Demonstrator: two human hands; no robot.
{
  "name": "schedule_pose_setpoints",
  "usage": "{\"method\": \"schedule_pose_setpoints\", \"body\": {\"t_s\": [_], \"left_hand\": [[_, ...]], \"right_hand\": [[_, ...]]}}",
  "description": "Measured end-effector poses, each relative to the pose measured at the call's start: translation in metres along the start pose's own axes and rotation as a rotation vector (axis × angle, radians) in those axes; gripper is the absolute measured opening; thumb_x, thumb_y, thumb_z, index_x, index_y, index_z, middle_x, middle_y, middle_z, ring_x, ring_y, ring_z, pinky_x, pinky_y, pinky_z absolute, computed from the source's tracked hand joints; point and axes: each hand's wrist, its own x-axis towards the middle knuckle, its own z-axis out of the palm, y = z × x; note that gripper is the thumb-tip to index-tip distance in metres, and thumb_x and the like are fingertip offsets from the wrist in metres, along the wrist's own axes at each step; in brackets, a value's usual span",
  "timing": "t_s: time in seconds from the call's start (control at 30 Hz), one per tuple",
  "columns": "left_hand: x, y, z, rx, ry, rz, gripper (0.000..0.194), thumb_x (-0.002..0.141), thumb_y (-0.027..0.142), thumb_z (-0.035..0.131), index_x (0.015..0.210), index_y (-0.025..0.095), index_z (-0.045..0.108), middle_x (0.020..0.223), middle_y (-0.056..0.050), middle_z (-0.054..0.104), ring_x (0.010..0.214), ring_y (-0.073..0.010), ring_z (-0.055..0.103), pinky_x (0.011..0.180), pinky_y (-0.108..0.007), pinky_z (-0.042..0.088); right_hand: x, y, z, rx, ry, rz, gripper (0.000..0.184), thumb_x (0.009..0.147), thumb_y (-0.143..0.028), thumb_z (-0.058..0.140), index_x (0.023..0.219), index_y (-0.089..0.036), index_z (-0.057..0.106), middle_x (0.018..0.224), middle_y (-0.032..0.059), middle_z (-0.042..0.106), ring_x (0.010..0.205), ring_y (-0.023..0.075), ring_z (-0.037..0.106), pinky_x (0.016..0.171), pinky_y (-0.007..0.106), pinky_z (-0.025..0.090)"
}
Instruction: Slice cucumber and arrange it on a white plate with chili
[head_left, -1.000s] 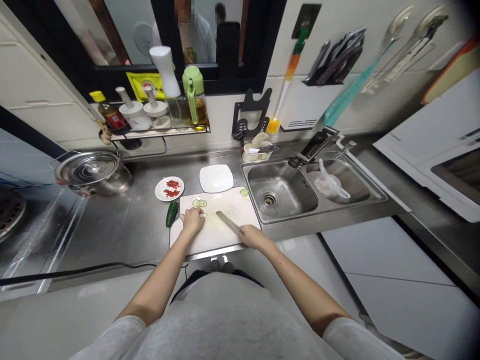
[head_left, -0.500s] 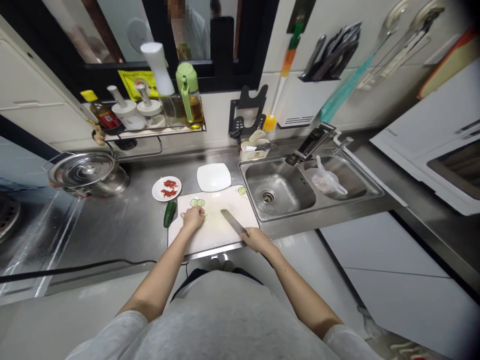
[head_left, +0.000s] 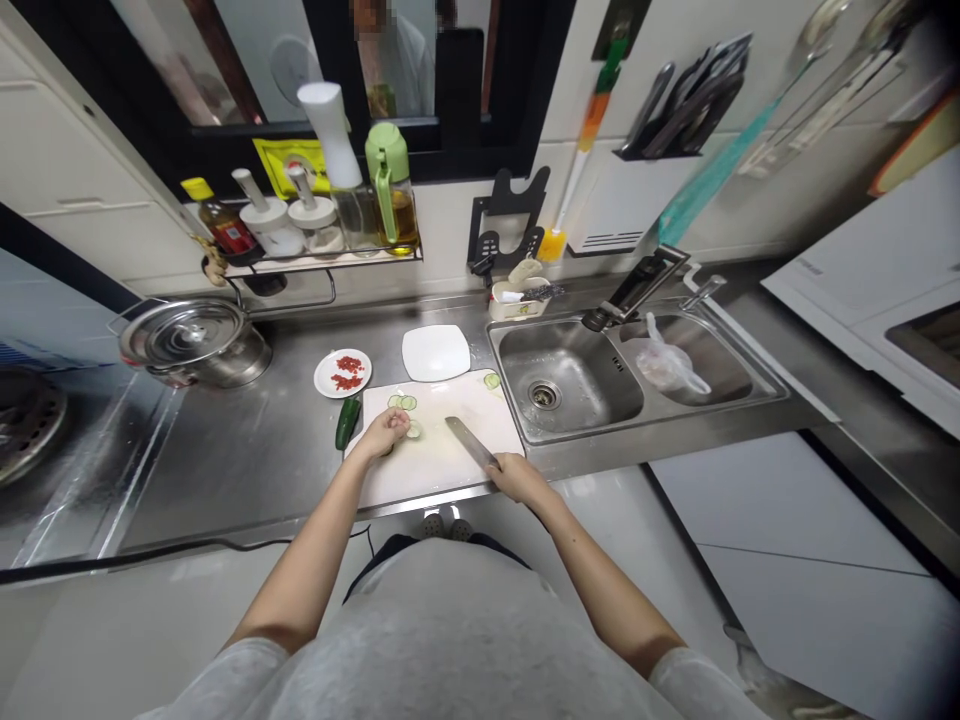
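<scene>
My right hand [head_left: 519, 478] is closed round the handle of a kitchen knife [head_left: 469, 441], whose blade lies low over the white cutting board [head_left: 450, 470] and points away to the left. On the board's left half is my left hand [head_left: 384, 434], fingers curled together; what is in them is too small to make out. A pale cucumber slice [head_left: 413, 429] shows right beside its fingertips. Several more cucumber slices [head_left: 403, 402] overlap just beyond that hand. One cucumber piece [head_left: 491, 381] sits at the far right corner. A dark green cucumber [head_left: 347, 423] lies along the board's left edge.
Behind the board stand a white square plate [head_left: 436, 354] and a round plate [head_left: 327, 376] with chopped red bits. A lidded steel pot [head_left: 232, 355] is at the left. The double sink [head_left: 574, 395] adjoins on the right. Above hangs a condiment rack [head_left: 315, 262].
My left hand has lifted slightly and shifted off the slice by its fingertips, which now shows more. The knife stays in my right hand, nearly unmoved. The whole view has shifted a little.
</scene>
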Motion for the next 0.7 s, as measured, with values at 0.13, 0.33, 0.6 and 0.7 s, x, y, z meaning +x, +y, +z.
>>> {"method": "schedule_pose_setpoints", "body": {"t_s": [0.13, 0.33, 0.6, 0.7], "left_hand": [[-0.011, 0.001, -0.007, -0.239, -0.063, 0.019, 0.028, 0.072, 0.041, 0.063, 0.083, 0.019, 0.05, 0.059, 0.006, 0.048, 0.056, -0.0088, 0.044, 0.058, -0.021, 0.034], [-0.026, 0.016, -0.009, -0.388, -0.148, 0.097, 0.036, 0.071, 0.042, 0.069, 0.093, 0.017, 0.055, 0.07, 0.003, 0.054, 0.065, -0.0095, 0.05, 0.064, -0.022, 0.036], [-0.036, 0.039, -0.001, -0.254, -0.227, 0.256, 0.028, 0.078, 0.032, 0.065, 0.099, 0.019, 0.053, 0.071, 0.004, 0.052, 0.071, -0.0103, 0.051, 0.072, -0.024, 0.039], [-0.037, 0.044, 0.002, -0.224, -0.273, 0.289, 0.028, 0.079, 0.031, 0.063, 0.099, 0.019, 0.05, 0.072, 0.004, 0.053, 0.073, -0.0111, 0.052, 0.075, -0.025, 0.039]], "right_hand": [[0.001, -0.002, 0.002, 0.016, -0.007, -0.017, 0.034, 0.091, -0.032, 0.041, 0.102, -0.013, 0.067, 0.1, 0.0139, 0.069, 0.095, 0.0226, 0.063, 0.069, 0.025, 0.039], [0.001, -0.019, 0.005, 0.208, 0.093, -0.064, 0.054, 0.091, -0.031, 0.043, 0.142, -0.015, 0.039, 0.103, 0.011, 0.069, 0.094, 0.023, 0.064, 0.079, 0.028, 0.043], [0.019, -0.058, 0.003, 0.547, 0.15, -0.309, 0.039, 0.093, -0.03, 0.042, 0.129, -0.021, 0.055, 0.084, 0.0023, 0.068, 0.06, 0.0116, 0.06, 0.064, 0.023, 0.047], [0.025, -0.066, 0.002, 0.603, 0.139, -0.377, 0.038, 0.091, -0.032, 0.048, 0.126, -0.022, 0.056, 0.08, -0.0008, 0.066, 0.047, 0.0074, 0.052, 0.051, 0.019, 0.044]]}}
